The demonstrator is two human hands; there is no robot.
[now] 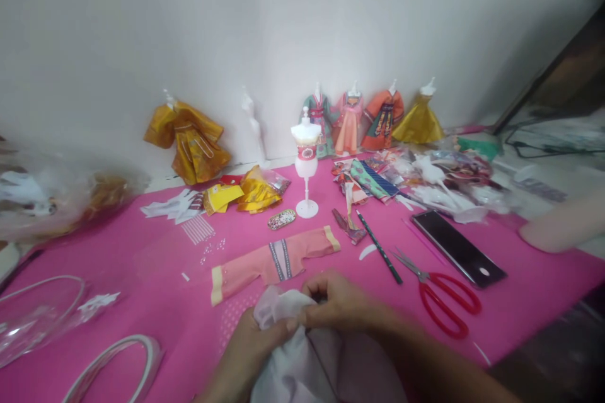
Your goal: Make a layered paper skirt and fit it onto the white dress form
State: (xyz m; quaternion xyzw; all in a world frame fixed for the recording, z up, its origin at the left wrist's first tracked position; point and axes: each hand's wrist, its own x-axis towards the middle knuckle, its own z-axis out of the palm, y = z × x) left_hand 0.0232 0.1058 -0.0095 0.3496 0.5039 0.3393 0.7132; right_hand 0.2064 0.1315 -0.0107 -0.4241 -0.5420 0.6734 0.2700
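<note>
A pale, sheer cloth is bunched up between my hands at the near edge of the pink mat. My left hand is closed on its left side, thumb on top. My right hand pinches the cloth's upper edge, with thumb and fingers close together. Just beyond my hands lies a small salmon doll top with cream cuffs, spread flat. Behind it stands a white miniature dress form wearing a red and cream band. A glittery oval clip-like piece lies near its base.
Red-handled scissors, a dark pencil and a black phone lie to the right. A roll of tape is at the front left. Dressed doll forms line the wall. Fabric pieces and plastic bags are heaped at the back right.
</note>
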